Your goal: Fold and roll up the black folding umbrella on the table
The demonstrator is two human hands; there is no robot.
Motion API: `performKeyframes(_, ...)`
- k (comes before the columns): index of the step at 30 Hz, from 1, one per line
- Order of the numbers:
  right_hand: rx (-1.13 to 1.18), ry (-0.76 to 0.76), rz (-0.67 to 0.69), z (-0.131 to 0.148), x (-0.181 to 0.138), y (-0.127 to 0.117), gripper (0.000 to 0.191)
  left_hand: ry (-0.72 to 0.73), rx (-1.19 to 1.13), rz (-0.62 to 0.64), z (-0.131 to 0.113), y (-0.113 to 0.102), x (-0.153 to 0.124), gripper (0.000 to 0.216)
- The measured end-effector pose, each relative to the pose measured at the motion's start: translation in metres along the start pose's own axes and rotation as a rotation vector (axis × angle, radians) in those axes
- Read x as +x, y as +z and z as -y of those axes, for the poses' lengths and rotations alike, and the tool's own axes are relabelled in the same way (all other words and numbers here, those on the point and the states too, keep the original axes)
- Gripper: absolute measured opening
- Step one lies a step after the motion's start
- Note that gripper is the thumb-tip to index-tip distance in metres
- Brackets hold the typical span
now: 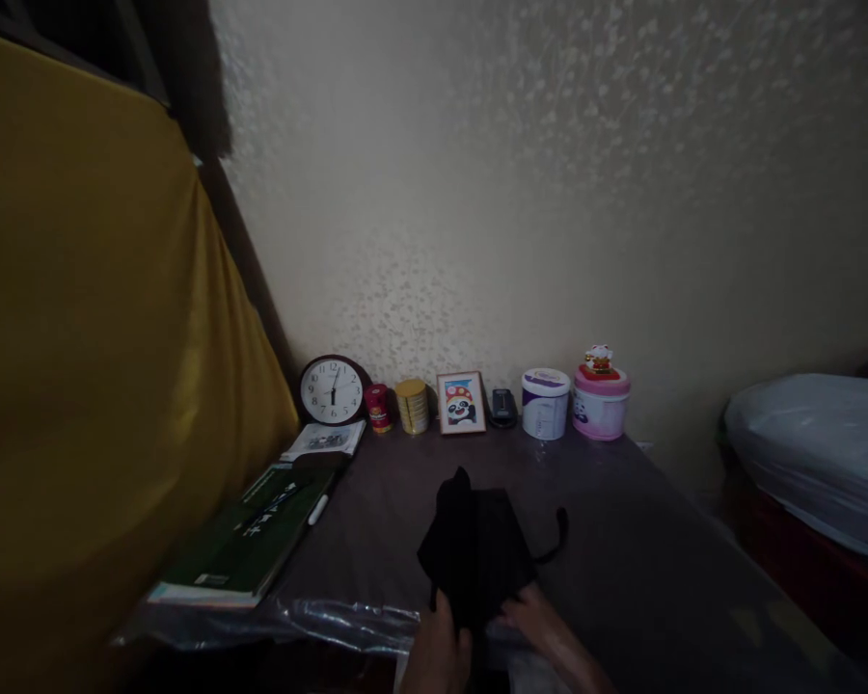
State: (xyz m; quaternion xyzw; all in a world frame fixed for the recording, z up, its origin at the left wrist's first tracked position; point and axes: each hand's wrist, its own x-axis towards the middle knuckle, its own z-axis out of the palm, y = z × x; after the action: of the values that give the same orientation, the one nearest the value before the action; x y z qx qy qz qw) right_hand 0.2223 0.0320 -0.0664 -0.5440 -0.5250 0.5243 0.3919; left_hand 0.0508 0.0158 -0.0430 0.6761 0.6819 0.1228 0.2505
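Against the wall (477, 212), the tabletop (637, 540) carries a clock (331, 389), tins (414, 410), a picture (461, 403), tubs (545, 414) and books (238, 540); the left hand (440, 648) grips black cloth (477, 549), the right hand (539, 622) touches it, grip unclear.

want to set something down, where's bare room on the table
The widest bare patch of table lies right of the black cloth item and its strap, out to the table's right edge. A smaller one sits between that item and the green book. Crowded: the wall side from clock to pink tub, and the front around the left hand and right hand.
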Motion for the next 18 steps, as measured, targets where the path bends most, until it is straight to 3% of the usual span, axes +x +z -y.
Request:
performKeyframes(4, -0.275, -0.022, 0.093, 0.022, -0.008, -0.016, 0.03, -0.041, 0.031, -0.003, -0.008, -0.004, -0.005, 0.058)
performKeyframes(8, -0.427, -0.243, -0.117, 0.066, -0.013, -0.027, 0.031, -0.05, 0.06, 0.022, -0.013, -0.008, -0.008, 0.059)
performKeyframes(10, -0.483, -0.446, -0.185, 0.086, -0.003, -0.024, 0.028, -0.054, 0.052, 0.042, -0.014, -0.009, -0.008, 0.061)
performKeyframes(13, -0.62, -0.665, -0.101, 0.104, 0.018, -0.014, 0.038, -0.069, 0.026, 0.075, -0.016, -0.011, -0.006, 0.063)
performKeyframes(18, -0.807, -0.796, 0.076, 0.112, 0.042, 0.003, 0.046, -0.093, -0.003, 0.13, -0.02, -0.019, -0.008, 0.065)
